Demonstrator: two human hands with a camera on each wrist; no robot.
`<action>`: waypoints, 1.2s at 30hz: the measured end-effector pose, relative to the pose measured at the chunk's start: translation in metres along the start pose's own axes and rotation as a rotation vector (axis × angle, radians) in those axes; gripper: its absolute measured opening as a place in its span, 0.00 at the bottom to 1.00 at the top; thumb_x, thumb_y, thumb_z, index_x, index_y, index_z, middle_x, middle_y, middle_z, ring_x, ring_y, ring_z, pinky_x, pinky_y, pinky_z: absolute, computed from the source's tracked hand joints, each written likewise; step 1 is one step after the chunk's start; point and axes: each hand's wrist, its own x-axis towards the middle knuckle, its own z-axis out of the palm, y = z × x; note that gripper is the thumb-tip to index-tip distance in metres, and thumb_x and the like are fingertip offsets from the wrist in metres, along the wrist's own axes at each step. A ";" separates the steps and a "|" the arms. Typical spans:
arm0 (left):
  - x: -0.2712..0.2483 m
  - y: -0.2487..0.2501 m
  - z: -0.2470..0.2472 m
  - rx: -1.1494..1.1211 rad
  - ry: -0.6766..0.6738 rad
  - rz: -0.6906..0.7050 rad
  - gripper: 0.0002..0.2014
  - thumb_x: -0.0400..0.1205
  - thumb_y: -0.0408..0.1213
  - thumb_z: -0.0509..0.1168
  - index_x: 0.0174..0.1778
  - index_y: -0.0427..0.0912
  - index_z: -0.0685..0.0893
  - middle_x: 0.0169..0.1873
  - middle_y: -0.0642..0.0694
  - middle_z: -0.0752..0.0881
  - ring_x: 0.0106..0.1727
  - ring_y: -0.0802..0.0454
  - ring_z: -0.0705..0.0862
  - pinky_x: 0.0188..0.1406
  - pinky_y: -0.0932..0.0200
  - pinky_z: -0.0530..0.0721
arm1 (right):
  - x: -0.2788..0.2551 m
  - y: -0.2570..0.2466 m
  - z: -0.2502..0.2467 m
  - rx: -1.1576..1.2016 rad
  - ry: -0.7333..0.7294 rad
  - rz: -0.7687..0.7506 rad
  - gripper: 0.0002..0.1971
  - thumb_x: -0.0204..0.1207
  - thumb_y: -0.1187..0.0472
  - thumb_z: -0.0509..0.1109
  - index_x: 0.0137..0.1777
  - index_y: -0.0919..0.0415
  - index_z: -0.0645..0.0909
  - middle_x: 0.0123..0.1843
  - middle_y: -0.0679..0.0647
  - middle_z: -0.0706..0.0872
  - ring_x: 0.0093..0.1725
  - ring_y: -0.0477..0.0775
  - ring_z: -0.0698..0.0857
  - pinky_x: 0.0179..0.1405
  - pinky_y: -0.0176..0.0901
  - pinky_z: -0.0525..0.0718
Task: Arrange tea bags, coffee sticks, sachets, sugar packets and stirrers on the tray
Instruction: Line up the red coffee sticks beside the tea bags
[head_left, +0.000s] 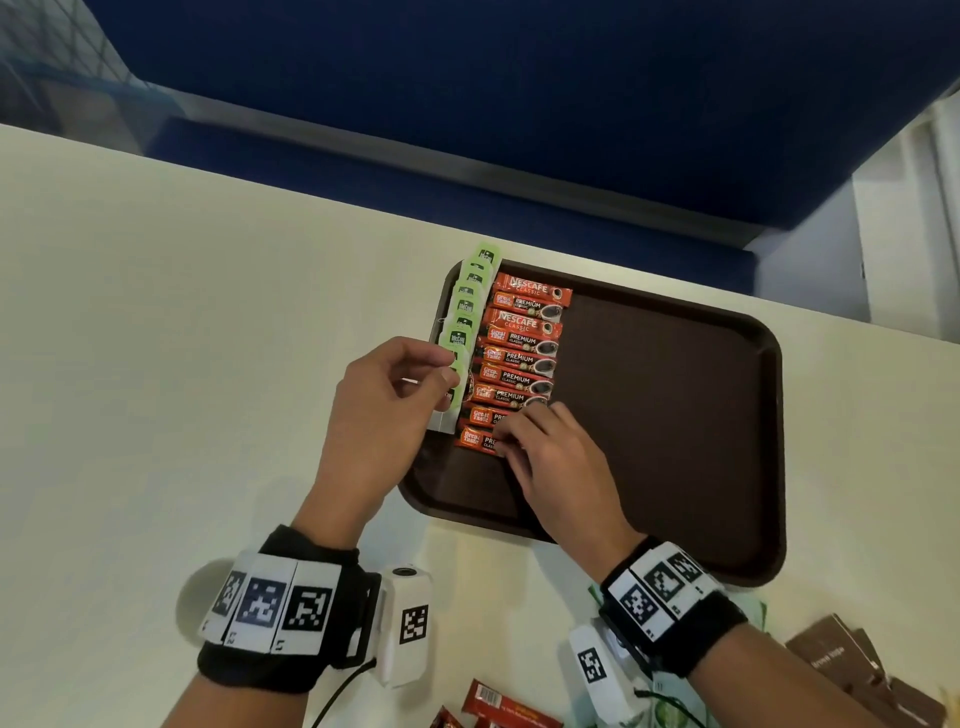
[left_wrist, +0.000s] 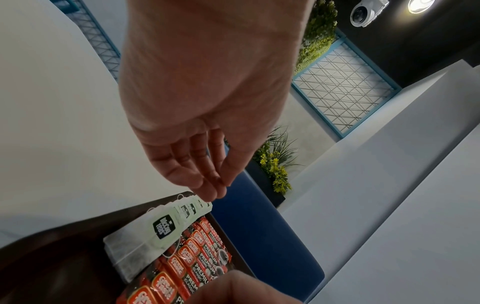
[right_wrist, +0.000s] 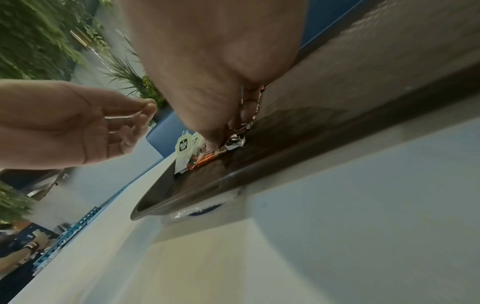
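Tea bags (head_left: 464, 312) line the tray's (head_left: 675, 415) left edge, coffee sticks (head_left: 519, 358) just right.

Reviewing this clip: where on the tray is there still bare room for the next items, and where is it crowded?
The tray is bare right of the coffee sticks, out to its right rim, with a smaller patch near the front rim below the right hand. The left edge is crowded: tea bags beside the sticks, with the left hand there.

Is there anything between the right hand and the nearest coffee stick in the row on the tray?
Nothing visible. The right hand already rests its fingertips on the nearest coffee stick, at the near end of the row on the tray. The left hand hovers beside the tea bags, out of its way.
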 end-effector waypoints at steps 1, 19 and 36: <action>0.000 0.000 -0.001 0.002 -0.001 -0.002 0.04 0.88 0.42 0.75 0.57 0.52 0.91 0.48 0.56 0.94 0.48 0.56 0.94 0.41 0.67 0.86 | 0.000 0.000 0.001 -0.001 0.015 -0.005 0.08 0.86 0.56 0.75 0.62 0.54 0.88 0.59 0.50 0.89 0.59 0.52 0.83 0.56 0.49 0.90; 0.003 0.002 -0.001 0.005 0.003 0.007 0.04 0.87 0.39 0.76 0.56 0.50 0.92 0.47 0.54 0.95 0.44 0.57 0.94 0.43 0.63 0.86 | -0.005 0.000 -0.011 0.058 0.048 -0.003 0.11 0.88 0.54 0.72 0.65 0.55 0.88 0.61 0.49 0.86 0.60 0.52 0.81 0.57 0.50 0.88; -0.048 -0.002 0.053 0.078 -0.285 0.060 0.04 0.90 0.34 0.71 0.58 0.43 0.90 0.52 0.49 0.93 0.55 0.55 0.93 0.55 0.57 0.95 | -0.179 -0.062 -0.020 0.116 -0.603 0.150 0.45 0.74 0.24 0.73 0.84 0.51 0.70 0.72 0.46 0.73 0.68 0.50 0.76 0.71 0.49 0.80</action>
